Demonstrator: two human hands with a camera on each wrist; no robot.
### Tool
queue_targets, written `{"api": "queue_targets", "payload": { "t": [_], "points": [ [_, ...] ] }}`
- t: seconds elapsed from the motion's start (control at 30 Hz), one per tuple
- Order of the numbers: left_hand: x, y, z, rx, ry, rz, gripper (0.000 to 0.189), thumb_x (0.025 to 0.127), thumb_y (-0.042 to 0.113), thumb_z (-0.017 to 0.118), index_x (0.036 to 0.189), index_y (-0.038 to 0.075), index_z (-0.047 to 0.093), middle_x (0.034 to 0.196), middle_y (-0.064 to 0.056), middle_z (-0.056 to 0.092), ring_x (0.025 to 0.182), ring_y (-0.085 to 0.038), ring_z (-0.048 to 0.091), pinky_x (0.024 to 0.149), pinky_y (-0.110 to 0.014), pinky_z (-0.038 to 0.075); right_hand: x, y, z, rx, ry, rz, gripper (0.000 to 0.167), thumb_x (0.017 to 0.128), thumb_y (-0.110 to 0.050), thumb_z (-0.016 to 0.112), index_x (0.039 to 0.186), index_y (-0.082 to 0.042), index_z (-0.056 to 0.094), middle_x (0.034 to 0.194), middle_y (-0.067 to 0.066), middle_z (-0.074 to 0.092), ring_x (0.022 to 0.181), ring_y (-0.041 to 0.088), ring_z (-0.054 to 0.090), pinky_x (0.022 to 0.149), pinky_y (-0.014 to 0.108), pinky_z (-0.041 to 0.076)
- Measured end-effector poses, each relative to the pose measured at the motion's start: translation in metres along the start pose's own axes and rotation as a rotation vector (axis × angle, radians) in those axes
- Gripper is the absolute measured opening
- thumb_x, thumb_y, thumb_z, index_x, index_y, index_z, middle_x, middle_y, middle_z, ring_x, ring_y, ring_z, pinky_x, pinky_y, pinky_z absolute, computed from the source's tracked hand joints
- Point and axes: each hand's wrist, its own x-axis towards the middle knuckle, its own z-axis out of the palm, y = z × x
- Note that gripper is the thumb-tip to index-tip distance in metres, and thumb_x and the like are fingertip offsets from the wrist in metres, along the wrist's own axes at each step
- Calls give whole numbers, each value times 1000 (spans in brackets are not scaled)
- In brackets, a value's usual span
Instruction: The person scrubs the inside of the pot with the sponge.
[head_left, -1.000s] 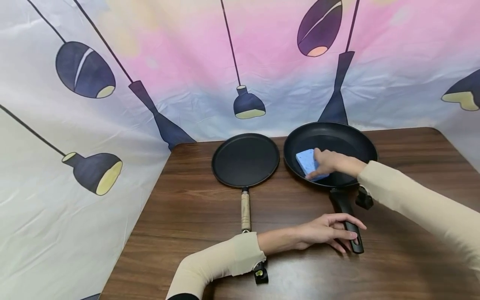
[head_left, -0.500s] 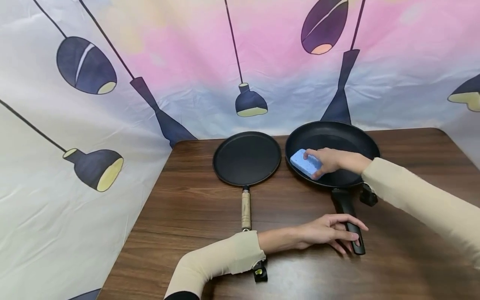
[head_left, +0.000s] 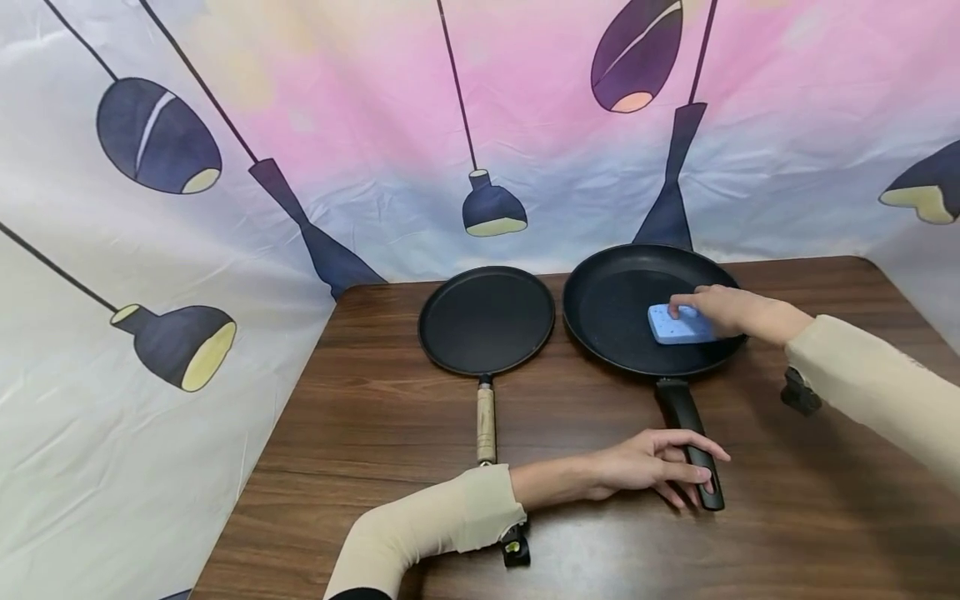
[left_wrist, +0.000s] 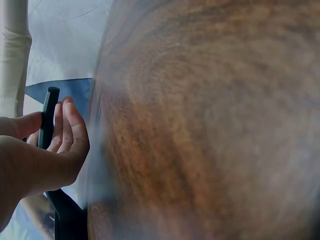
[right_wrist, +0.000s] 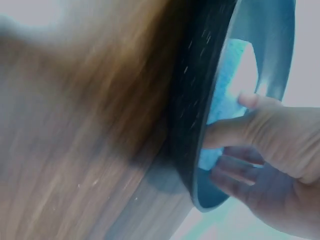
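Observation:
A black frying pan [head_left: 611,304] lies on the wooden table, its handle [head_left: 678,408] pointing toward the person. My left hand [head_left: 645,462] holds the end of that handle lightly; in the left wrist view the thumb and curled fingers stand on either side of the handle [left_wrist: 48,122]. Inside the pan, my right hand [head_left: 723,310] grips a light blue sponge [head_left: 670,327] near the right side of the bottom. The right wrist view shows the sponge [right_wrist: 231,75] below the pan's rim, with thumb and fingers about it and part of it covered by them.
Left of the frying pan lies a flat black crepe pan [head_left: 487,321] with a wooden handle [head_left: 486,421]. The left forearm crosses over that handle's end. Behind the wooden table [head_left: 360,417] hangs a cloth [head_left: 360,125] printed with lamps.
The right hand has shifted the sponge slightly left in the frying pan, then across to its right side. The left hand stays at the handle.

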Motion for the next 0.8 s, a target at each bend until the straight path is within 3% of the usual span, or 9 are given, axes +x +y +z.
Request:
{"api": "queue_targets", "payload": {
  "t": [0.1,0.2,0.33,0.53,0.6,0.8],
  "points": [
    [-2,-2,1,7,3,-2,37,104,9,58,140,19,62,82,1,69,73,-11,68,61,-23,55,9,12,2,10,28,18,49,82,24,61,112,-14,57,86,13,55,69,23,45,63,35,38],
    [-2,-2,2,33,12,1,36,104,11,59,139,21,63,81,1,69,72,-10,68,60,-23,55,17,18,0,34,7,45,49,82,24,59,115,-12,56,81,12,53,64,21,42,59,33,35],
    [-2,-1,3,42,15,13,36,105,11,58,140,19,62,83,-1,69,72,-9,68,60,-23,55,20,15,-6,54,-80,106,54,79,16,74,117,-16,53,91,17,57,66,23,45,57,32,39],
    [-2,-2,3,29,-2,37,36,106,10,55,142,14,58,86,0,68,71,-9,68,60,-23,55,9,-4,-11,59,-154,108,59,74,-20,93,117,-20,53,103,21,60,78,28,51,68,38,46],
    [-2,-1,3,26,-9,45,37,106,10,55,142,13,57,87,3,67,71,-9,68,60,-23,55,8,-13,-11,84,-157,83,59,74,-29,93,118,-20,55,105,19,61,80,27,51,70,38,45],
    [-2,0,2,29,-22,53,37,106,9,55,142,13,56,89,2,68,73,-9,68,61,-22,55,14,-43,-9,196,-158,74,58,78,-36,89,121,-16,55,110,18,61,84,27,52,71,37,44]
  ]
}}
